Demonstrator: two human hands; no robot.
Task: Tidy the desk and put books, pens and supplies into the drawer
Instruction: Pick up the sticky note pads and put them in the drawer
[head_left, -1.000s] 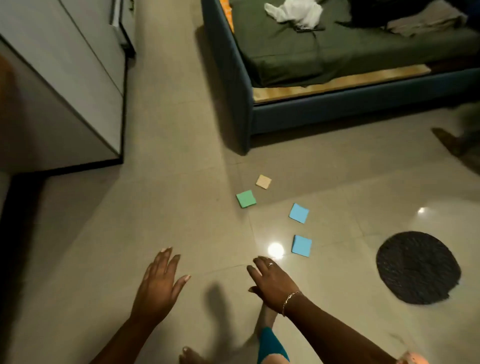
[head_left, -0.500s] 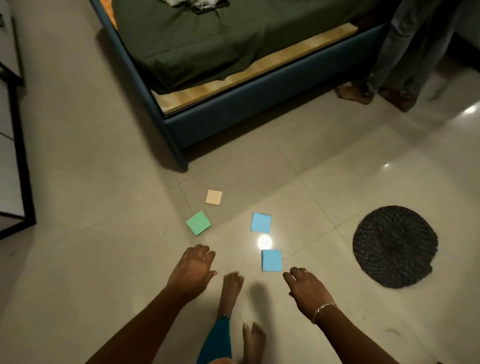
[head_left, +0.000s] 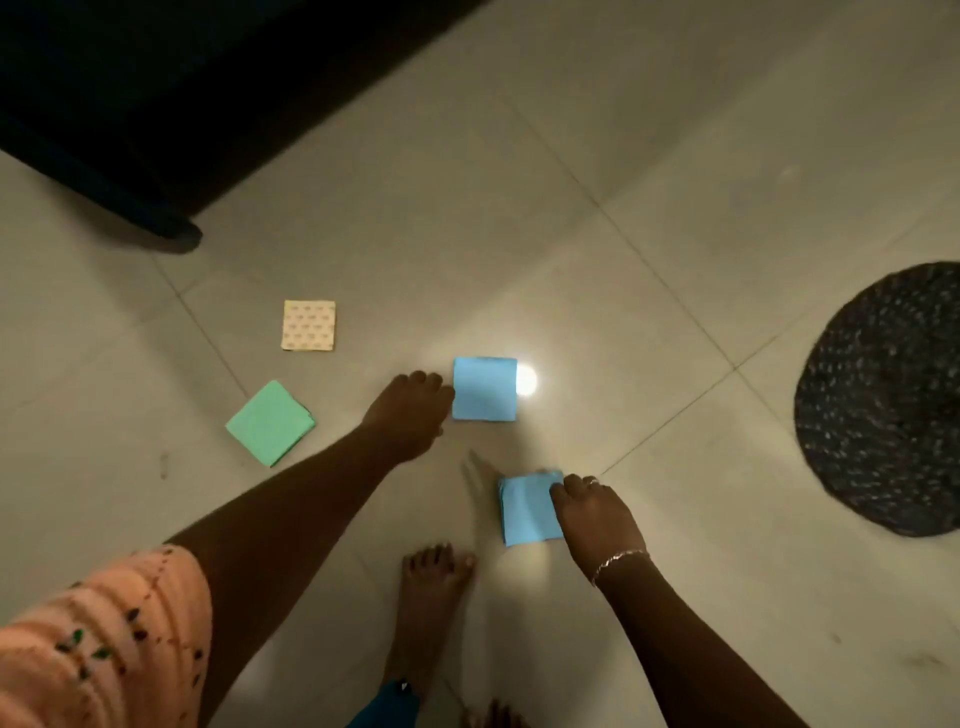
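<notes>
Several square sticky-note pads lie on the tiled floor: a beige patterned pad (head_left: 308, 325), a green pad (head_left: 270, 422), a far blue pad (head_left: 484, 388) and a near blue pad (head_left: 527, 512). My left hand (head_left: 408, 413) reaches the left edge of the far blue pad, fingertips bent down against it; whether they grip it is hidden. My right hand (head_left: 597, 514) lies over the right side of the near blue pad, fingers curled round its edge.
The dark bed frame (head_left: 130, 130) fills the upper left, its corner close to the beige pad. A round dark woven mat (head_left: 883, 400) lies at the right. My bare foot (head_left: 431, 597) stands just below the near blue pad.
I have bent down closer to the floor. Both hands moved forward and down: the left one to the far blue pad, the right one onto the near blue pad.
</notes>
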